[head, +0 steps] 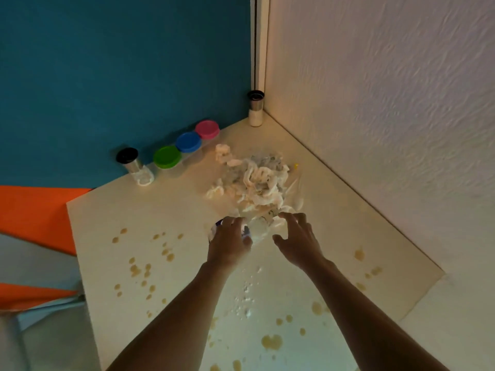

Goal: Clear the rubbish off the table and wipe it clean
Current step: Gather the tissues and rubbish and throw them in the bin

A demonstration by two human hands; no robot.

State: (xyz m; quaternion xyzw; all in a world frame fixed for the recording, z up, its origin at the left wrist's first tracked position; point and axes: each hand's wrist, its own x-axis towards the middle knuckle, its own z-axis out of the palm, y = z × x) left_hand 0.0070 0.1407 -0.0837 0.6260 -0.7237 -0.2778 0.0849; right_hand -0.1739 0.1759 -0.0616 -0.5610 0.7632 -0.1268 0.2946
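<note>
A heap of crumpled white paper rubbish (254, 180) lies on the cream table (107, 215) near the far corner. My left hand (230, 243) rests on the heap's near edge, fingers curled over a small white and purple piece (216, 226). My right hand (297, 238) hovers just right of it, fingers spread and touching the paper's near edge. Brown spill spots (139, 269) dot the table on both sides of my arms. White crumbs (247, 298) lie between my forearms.
Along the blue back wall stand a black-capped shaker (131, 163), three tubs with green (167, 156), blue (188, 142) and pink (207, 129) lids, and a second shaker (255, 108) in the corner. A white textured wall (388, 116) bounds the table's right side.
</note>
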